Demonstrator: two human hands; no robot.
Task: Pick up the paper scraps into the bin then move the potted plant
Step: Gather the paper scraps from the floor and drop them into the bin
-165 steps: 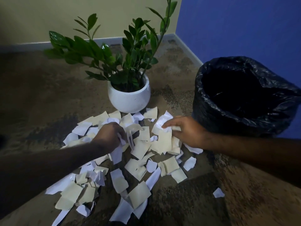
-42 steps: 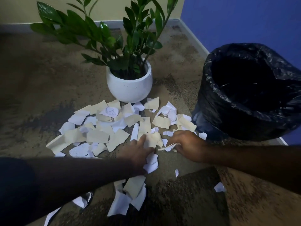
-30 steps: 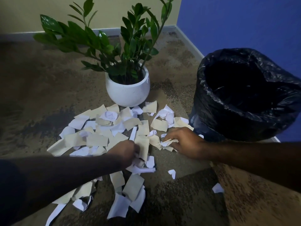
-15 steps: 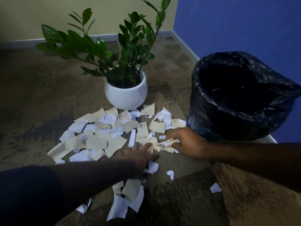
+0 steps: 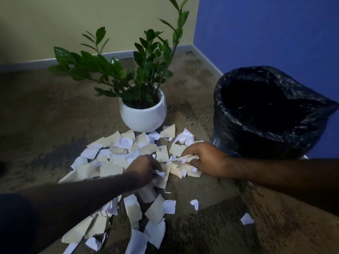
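White and cream paper scraps [image 5: 117, 158] lie scattered on the carpet in front of a potted plant [image 5: 143, 116] in a round white pot. My left hand [image 5: 145, 171] rests low in the middle of the pile, its fingers curled around a few scraps. My right hand [image 5: 205, 160] sits just to the right, closed on a bunch of scraps. The bin [image 5: 266, 114], lined with a black bag and open at the top, stands to the right of the pile, behind my right hand.
A yellow wall [image 5: 73, 24] and a blue wall [image 5: 266, 30] meet in the corner behind the plant. The bin stands against the blue wall. Stray scraps [image 5: 246, 219] lie on the patterned carpet near me.
My left hand has closed from flat and spread to curled on scraps and shifted slightly left. My right hand stays in place with its bunch. The view has tilted up a little.
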